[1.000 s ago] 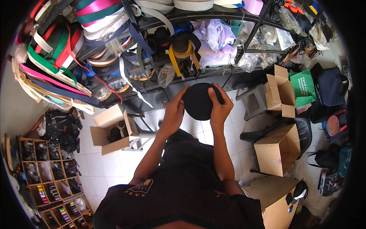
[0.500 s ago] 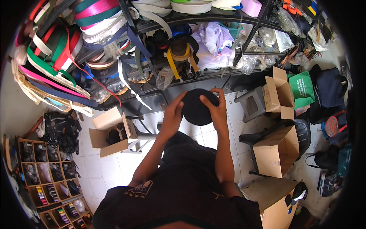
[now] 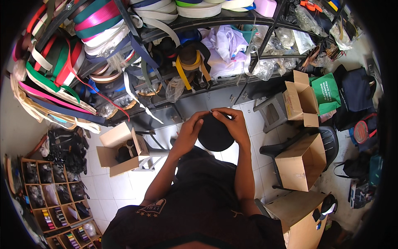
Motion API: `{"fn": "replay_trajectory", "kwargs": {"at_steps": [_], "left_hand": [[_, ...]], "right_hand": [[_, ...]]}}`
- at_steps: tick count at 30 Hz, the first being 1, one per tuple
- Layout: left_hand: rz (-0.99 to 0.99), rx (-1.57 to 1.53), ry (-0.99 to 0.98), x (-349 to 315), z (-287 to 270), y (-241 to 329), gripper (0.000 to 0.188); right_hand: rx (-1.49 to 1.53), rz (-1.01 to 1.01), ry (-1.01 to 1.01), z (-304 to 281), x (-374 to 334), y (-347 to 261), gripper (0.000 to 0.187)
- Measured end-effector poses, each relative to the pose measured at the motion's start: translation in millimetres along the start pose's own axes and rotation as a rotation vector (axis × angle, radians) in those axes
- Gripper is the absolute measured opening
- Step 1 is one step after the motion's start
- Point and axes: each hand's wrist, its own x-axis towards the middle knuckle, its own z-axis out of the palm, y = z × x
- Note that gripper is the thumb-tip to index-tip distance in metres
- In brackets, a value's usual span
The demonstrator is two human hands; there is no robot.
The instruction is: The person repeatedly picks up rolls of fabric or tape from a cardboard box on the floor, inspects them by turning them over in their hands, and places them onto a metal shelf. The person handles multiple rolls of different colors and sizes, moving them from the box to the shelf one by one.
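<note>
Between my two hands is a round, flat black roll (image 3: 214, 137), seemingly wound webbing, held in front of my body above the white tiled floor. My left hand (image 3: 190, 132) is closed round its left side, thumb along the near face. From the other side my right hand (image 3: 235, 128) grips it, with its thumb across the upper part of the face. The fingertips of both hands come close together at the roll's far edge, where a tiny pale spot shows. The underside of the roll is hidden.
Beyond my hands, a dark metal shelf (image 3: 182, 25) carries strap rolls and plastic bags. An open cardboard box (image 3: 120, 151) stands at left. More cartons sit on a grey stool (image 3: 270, 110) and a black chair (image 3: 329, 143) at right. Wooden pigeonholes (image 3: 52, 197) fill the lower left.
Both hands and the roll have come slightly nearer my body. My fingers have shifted from the roll's sides to its far edge, and the hands are closer together.
</note>
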Motion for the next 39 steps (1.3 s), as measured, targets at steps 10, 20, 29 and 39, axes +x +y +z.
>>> {"fn": "replay_trajectory", "kwargs": {"at_steps": [10, 20, 29, 39], "left_hand": [[-0.056, -0.098, 0.063, 5, -3, -12, 0.029], [-0.005, 0.153, 0.081, -1, 4, -7, 0.029], [-0.110, -0.252, 0.145, -4, 14, -8, 0.035], [-0.069, -0.199, 0.125, 8, 5, -12, 0.037]], "right_hand": [[0.065, -0.007, 0.107, -3, 0, 1, 0.024], [0.066, -0.003, 0.198, -6, 1, 8, 0.027], [0.071, -0.104, 0.455, 5, 3, 18, 0.025], [0.074, -0.148, 0.686, 22, 4, 17, 0.028]]}}
